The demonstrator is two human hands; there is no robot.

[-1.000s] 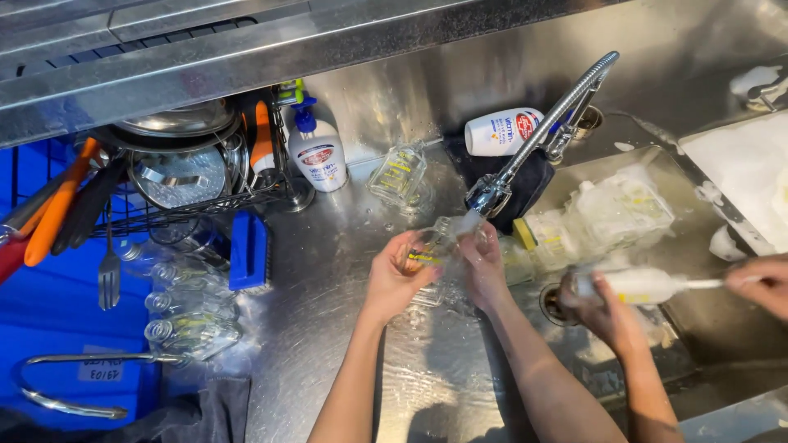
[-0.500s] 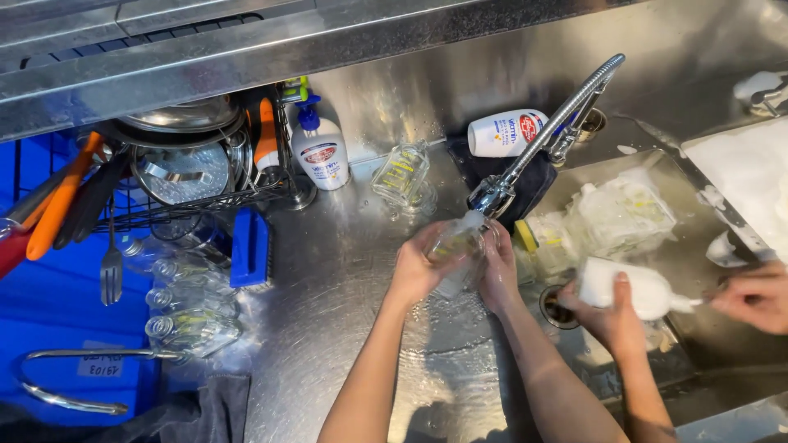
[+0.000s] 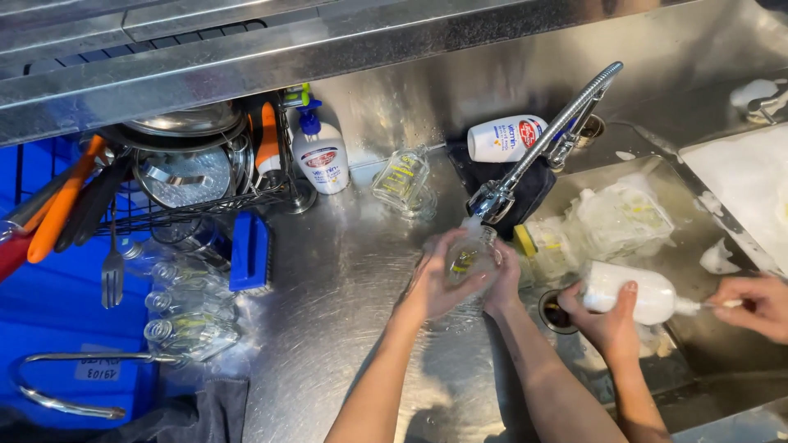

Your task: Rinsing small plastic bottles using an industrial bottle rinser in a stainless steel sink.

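My left hand (image 3: 433, 283) and my right hand (image 3: 506, 280) both wrap around a clear glass (image 3: 469, 256) with yellow markings. The glass sits just under the spout of the metal faucet (image 3: 495, 199), with foam at its top. My hands are over the steel counter beside the sink basin (image 3: 681, 189). To the right, another person's hand (image 3: 606, 318) grips a white bottle (image 3: 652, 293) over the sink, and that person's other hand (image 3: 759, 303) holds a thin brush handle pushed into it.
Another clear glass (image 3: 400, 180) lies on the counter behind my hands, next to a soap pump bottle (image 3: 322, 156) and a white bottle lying down (image 3: 505, 137). Several glasses (image 3: 185, 308) lie at left by a blue brush (image 3: 249, 254). A wire rack (image 3: 189, 176) holds pan lids and utensils.
My hands have brought the glass right and up, under the faucet spout, and closed around it. The other person's white bottle has turned and shifted in the sink.
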